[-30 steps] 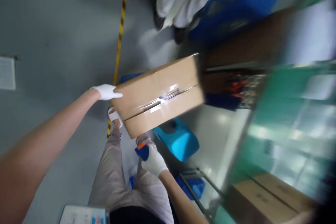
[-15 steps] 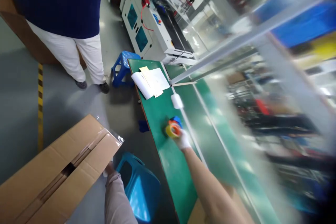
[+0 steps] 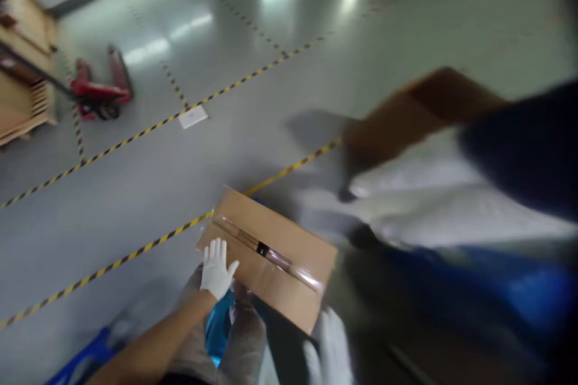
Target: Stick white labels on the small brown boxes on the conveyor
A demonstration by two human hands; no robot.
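Note:
A brown cardboard box with clear tape along its top seam sits low in front of me, over my knees. My left hand, in a white glove, lies against the box's left end with its fingers spread. My right hand, also gloved in white, is at the box's near right corner. It is smeared by motion, so its fingers cannot be read. A turquoise stool shows under the box between my legs.
A blurred person in a dark top and white trousers stands close on the right, with a brown box behind. A red pallet jack and wooden pallets sit at the far left. Yellow-black tape lines cross the grey floor.
My view has swung from the green table to the floor. My right hand has left the tape dispenser and come to the box. My left hand now rests on the box's left end.

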